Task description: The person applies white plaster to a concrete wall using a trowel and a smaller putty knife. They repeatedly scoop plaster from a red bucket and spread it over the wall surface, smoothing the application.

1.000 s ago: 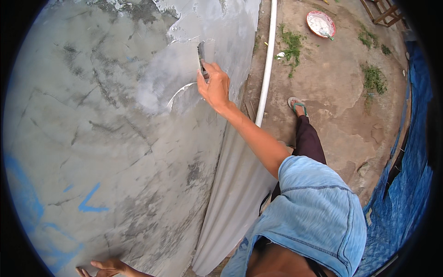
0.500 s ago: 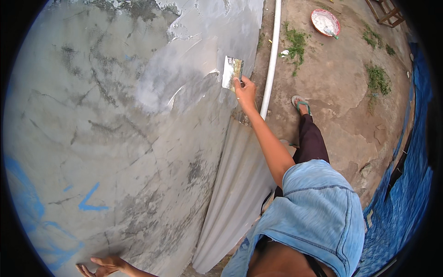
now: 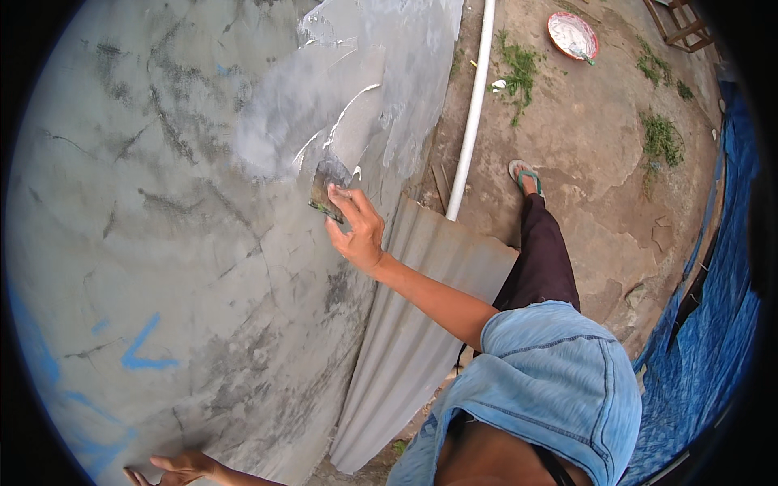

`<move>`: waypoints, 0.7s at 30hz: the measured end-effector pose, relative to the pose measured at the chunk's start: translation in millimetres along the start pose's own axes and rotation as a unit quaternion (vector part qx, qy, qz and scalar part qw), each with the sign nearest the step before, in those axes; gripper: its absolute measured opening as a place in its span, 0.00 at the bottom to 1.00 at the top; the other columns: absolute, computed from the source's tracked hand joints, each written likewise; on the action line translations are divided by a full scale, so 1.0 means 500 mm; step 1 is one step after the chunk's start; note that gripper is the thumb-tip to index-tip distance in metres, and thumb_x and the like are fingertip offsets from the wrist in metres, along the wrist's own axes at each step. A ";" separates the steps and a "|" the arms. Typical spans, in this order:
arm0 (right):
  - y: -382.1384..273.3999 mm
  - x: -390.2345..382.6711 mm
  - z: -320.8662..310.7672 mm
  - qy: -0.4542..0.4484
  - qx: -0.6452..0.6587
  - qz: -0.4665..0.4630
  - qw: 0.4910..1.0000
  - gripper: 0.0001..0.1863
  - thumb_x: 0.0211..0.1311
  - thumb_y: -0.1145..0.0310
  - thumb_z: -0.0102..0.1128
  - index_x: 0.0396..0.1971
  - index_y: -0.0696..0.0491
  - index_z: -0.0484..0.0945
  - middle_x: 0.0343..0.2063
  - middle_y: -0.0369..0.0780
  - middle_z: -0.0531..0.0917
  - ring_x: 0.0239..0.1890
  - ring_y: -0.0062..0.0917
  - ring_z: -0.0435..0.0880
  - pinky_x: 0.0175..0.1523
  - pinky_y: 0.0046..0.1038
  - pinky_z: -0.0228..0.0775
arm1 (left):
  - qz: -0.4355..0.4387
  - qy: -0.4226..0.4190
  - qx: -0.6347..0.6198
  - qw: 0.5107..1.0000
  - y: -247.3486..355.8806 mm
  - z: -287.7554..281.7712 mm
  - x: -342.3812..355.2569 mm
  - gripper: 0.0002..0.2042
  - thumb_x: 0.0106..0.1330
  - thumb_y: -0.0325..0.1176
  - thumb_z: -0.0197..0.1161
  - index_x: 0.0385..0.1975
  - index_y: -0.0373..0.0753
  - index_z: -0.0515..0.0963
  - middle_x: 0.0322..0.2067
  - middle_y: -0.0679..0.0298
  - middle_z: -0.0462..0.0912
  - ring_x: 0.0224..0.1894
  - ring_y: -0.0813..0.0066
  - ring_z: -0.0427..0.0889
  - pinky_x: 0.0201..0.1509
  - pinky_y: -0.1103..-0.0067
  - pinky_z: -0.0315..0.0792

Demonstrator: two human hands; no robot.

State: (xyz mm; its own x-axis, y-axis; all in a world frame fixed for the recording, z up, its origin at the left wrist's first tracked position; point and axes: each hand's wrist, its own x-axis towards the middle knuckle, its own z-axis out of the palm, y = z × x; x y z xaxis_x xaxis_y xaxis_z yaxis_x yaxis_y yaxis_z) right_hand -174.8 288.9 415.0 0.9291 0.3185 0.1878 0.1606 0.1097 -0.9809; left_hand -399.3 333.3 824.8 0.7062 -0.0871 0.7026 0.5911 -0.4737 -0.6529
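Observation:
My right hand (image 3: 357, 231) grips a small flat scraper (image 3: 325, 180), its blade pressed on the grey wall (image 3: 170, 251) at the lower edge of a pale, wet-looking coat of filler (image 3: 389, 81), where thin white ridges show. My left hand (image 3: 174, 470) rests at the lower left with fingers spread against the wall, near blue paint marks (image 3: 150, 348), and holds nothing.
A corrugated sheet (image 3: 405, 340) leans along the wall's foot beside a white pipe (image 3: 472, 121). The dirty concrete floor (image 3: 592, 219) has weeds (image 3: 519, 73), a red-rimmed basin of white paste (image 3: 574, 32) and a wooden frame (image 3: 681, 24). A blue tarp (image 3: 705, 348) hangs at the right.
My right hand and the scraper first swung right and turned, showing a white-smeared face, then moved down and left onto the wall. My left hand has barely moved.

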 end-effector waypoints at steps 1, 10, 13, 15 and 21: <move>-0.014 -0.015 0.012 0.005 -0.004 0.000 1.000 0.27 0.45 0.82 0.67 0.52 0.59 0.80 0.41 0.42 0.80 0.44 0.33 0.83 0.43 0.27 0.78 | 0.009 0.011 -0.007 1.000 -0.010 -0.003 -0.005 0.24 0.70 0.40 0.58 0.55 0.28 0.62 0.51 0.47 0.66 0.54 0.53 0.66 0.60 0.60 0.62; -0.096 -0.099 0.017 -0.076 0.036 0.010 0.996 0.33 0.43 0.81 0.69 0.56 0.59 0.76 0.45 0.44 0.77 0.47 0.35 0.83 0.46 0.31 0.80 | 0.015 0.000 -0.027 1.000 -0.007 0.022 -0.014 0.20 0.68 0.40 0.60 0.50 0.34 0.64 0.52 0.54 0.76 0.57 0.60 0.72 0.61 0.63 0.65; -0.116 -0.131 0.012 -0.120 0.054 -0.014 0.991 0.35 0.45 0.80 0.70 0.59 0.58 0.74 0.47 0.43 0.75 0.47 0.35 0.82 0.45 0.30 0.80 | 0.014 -0.049 0.038 0.998 0.007 0.011 -0.006 0.19 0.69 0.39 0.58 0.53 0.37 0.61 0.54 0.56 0.73 0.57 0.60 0.72 0.64 0.63 0.61; -0.140 -0.184 0.014 -0.158 0.091 -0.044 0.982 0.35 0.47 0.78 0.69 0.60 0.57 0.72 0.48 0.42 0.74 0.47 0.36 0.81 0.43 0.29 0.81 | 0.028 -0.038 0.038 0.998 0.016 0.017 0.002 0.19 0.70 0.41 0.58 0.53 0.40 0.63 0.55 0.60 0.74 0.58 0.62 0.71 0.63 0.65 0.59; -0.083 -0.168 -0.139 -0.234 0.096 -0.053 0.966 0.26 0.55 0.77 0.65 0.56 0.55 0.76 0.41 0.45 0.82 0.40 0.34 0.83 0.39 0.30 0.80 | 0.019 -0.054 0.012 0.998 0.012 0.004 -0.007 0.16 0.71 0.38 0.57 0.52 0.41 0.63 0.56 0.59 0.72 0.60 0.63 0.69 0.64 0.64 0.56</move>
State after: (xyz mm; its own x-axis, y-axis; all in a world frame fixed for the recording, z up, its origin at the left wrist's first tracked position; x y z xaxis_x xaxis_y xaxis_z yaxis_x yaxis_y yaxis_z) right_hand -236.3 192.3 436.4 0.6513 0.6815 0.3337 0.1399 0.3244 -0.9355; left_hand -397.6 332.5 817.9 0.7652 -0.0077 0.6437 0.5721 -0.4503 -0.6855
